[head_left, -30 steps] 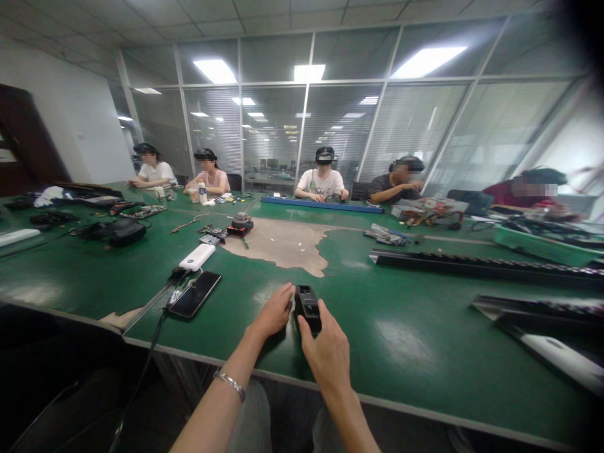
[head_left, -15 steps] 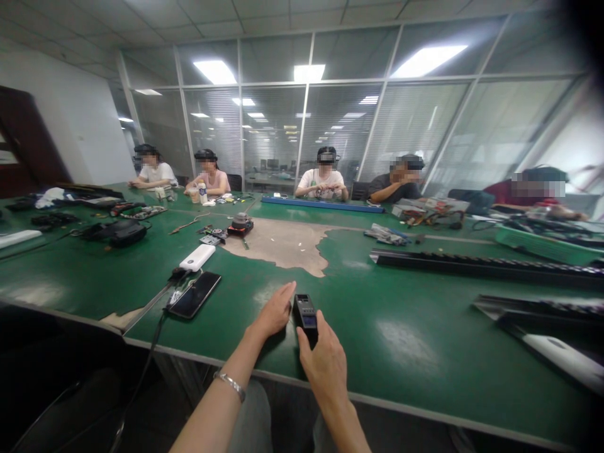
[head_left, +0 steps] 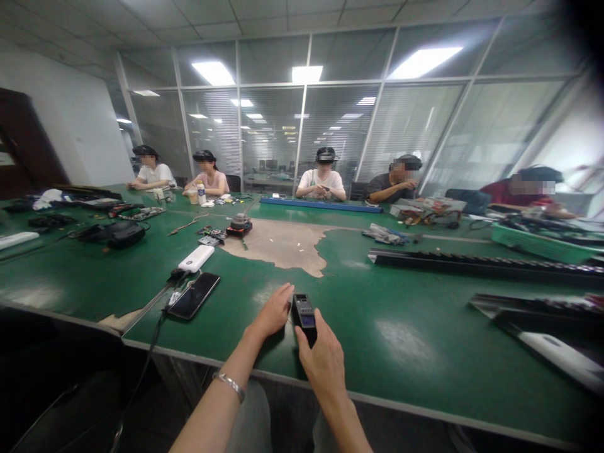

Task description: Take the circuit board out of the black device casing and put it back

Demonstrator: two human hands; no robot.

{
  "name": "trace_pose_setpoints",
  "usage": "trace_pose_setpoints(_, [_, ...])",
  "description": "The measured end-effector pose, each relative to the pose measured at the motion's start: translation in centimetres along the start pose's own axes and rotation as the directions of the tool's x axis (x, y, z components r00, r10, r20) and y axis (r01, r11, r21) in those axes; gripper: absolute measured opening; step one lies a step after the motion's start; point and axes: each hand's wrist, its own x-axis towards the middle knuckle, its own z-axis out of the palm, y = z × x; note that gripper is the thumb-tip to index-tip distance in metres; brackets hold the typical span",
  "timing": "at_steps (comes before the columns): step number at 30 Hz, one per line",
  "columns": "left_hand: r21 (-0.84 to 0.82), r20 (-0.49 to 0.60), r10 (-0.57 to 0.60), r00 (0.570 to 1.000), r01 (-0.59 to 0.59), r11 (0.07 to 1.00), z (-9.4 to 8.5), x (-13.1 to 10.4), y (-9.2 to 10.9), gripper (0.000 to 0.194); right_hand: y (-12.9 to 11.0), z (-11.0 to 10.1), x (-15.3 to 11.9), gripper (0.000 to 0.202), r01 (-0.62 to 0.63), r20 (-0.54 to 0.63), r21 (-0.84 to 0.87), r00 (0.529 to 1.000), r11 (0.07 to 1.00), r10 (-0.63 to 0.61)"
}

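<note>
A small black handheld device (head_left: 304, 308) with buttons and a small lit screen stands out against the green table (head_left: 372, 371). My right hand (head_left: 323, 349) grips its near end, thumb on the left side and fingers along the right. Just left of the device is my left hand (head_left: 274, 311), its fingers stretched forward and nothing seen in it; its thumb and palm are hidden. Further left lie a dark smartphone (head_left: 194, 296) and a white power bank (head_left: 196, 258) with cables.
Long black rails (head_left: 472, 267) and a white-and-black piece (head_left: 561, 355) lie at the right. A green basket (head_left: 542, 243) holds cables. Opposite, several people sit behind a blue bar (head_left: 321, 204). Electronic parts (head_left: 239, 224) lie by a bare patch (head_left: 287, 246) of tabletop.
Both hands and the device hold nearly the same pose. The whole view has shifted slightly. Across the table, the middle person's hands have moved a little.
</note>
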Motion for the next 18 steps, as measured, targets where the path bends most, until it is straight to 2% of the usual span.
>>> trace_pose_setpoints(6, [-0.021, -0.018, 0.016, 1.0, -0.016, 1.0, 0.1, -0.1, -0.2, 0.052, -0.8, -1.5, 1.8, 0.059, -0.03, -0.019, 0.074, 0.999, 0.997, 0.032])
trace_pose_setpoints(10, [-0.018, -0.014, 0.012, 1.0, -0.012, 1.0, -0.2, -0.2, 0.3, 0.049, -0.6, -3.2, 3.5, 0.06, -0.056, -0.084, 0.139, 0.994, 0.989, 0.068])
trace_pose_setpoints(14, [0.015, 0.001, -0.001, 1.0, 0.001, 1.0, -0.3, -0.2, 0.4, 0.043, 1.3, -4.4, 4.4, 0.061, -0.088, -0.149, 0.12, 0.983, 0.989, 0.105])
trace_pose_setpoints(18, [0.043, -0.004, 0.0, 1.0, 0.001, 0.999, -0.2, -0.2, 0.4, 0.04, 4.2, -4.6, 3.8, 0.063, -0.175, -0.145, 0.072, 0.972, 0.982, 0.184])
